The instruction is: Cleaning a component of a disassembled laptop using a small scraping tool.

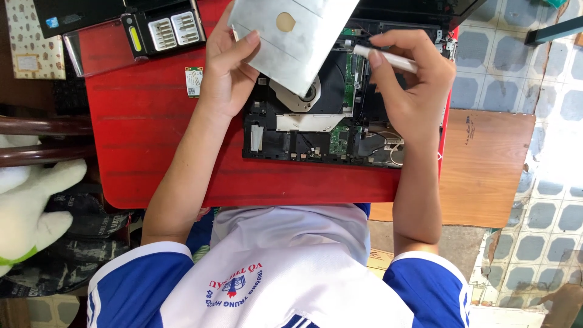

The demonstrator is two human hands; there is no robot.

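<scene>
l hand (228, 67) grips silver metal plate (297, 39); r hand (413, 79) grips white tool (385, 59).

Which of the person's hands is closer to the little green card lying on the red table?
Left. The left hand is just beside the green card; the right hand is across the opened laptop.

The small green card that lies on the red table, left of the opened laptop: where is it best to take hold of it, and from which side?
The small green card lies flat and alone on the red table, beside the left hand. Probably best to pinch its two long edges from above, since nothing crowds them. It is thin, so the fingers may need to tip up one edge first.
</scene>
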